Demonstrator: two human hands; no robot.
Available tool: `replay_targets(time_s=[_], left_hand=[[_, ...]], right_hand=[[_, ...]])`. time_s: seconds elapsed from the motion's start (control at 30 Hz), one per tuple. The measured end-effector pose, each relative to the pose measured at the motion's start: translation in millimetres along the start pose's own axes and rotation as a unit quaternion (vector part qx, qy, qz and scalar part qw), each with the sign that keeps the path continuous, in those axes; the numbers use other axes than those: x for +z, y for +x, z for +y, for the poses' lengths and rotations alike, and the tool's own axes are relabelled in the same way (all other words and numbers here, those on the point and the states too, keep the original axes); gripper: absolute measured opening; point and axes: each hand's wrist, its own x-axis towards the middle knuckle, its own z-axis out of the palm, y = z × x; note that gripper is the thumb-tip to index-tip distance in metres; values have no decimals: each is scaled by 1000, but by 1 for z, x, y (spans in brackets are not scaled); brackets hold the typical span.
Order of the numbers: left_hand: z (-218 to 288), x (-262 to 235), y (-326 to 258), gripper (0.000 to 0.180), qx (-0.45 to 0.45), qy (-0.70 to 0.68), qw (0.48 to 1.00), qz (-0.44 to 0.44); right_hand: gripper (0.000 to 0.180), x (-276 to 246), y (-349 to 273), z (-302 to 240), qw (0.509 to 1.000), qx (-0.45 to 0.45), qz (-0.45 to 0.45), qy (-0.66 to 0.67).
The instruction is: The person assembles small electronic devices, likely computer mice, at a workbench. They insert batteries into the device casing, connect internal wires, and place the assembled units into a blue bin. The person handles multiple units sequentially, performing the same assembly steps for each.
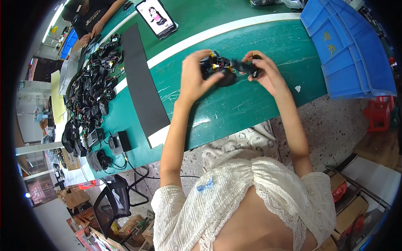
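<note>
In front of me at the bench, my left hand (194,78) is closed around the left side of a black plastic assembly (227,77). Its thumb lies along the near side, and small yellow parts show on the black body. To the right, my right hand (268,74) has its fingers pinched on a dark, slim black piece (243,66). That piece meets or overlaps the right side of the assembly; blur hides whether they are joined. Both hands are just over the green bench top (228,113).
A heap of black parts with wires (94,83) covers the left side, beside a dark grey mat strip (142,79). A phone (157,17) stands at the back. A blue crate (345,50) is at the right. Across the bench, another person (94,16) handles parts.
</note>
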Motion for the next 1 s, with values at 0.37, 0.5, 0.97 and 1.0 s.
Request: replay_targets(time_s=[0.37, 0.5, 0.97, 1.0], left_hand=[[8, 6, -2, 27, 68, 85, 992, -55], [-1, 7, -3, 20, 55, 31, 998, -29], [-54, -7, -16, 25, -198, -30, 979, 32], [-60, -12, -16, 27, -225, -116, 967, -23]], right_hand=[[46, -2, 16, 6, 864, 67, -134, 481], [48, -10, 36, -18, 881, 50, -197, 428], [49, -21, 51, -17, 870, 30, -215, 442], [48, -23, 52, -17, 868, 32, -220, 445]])
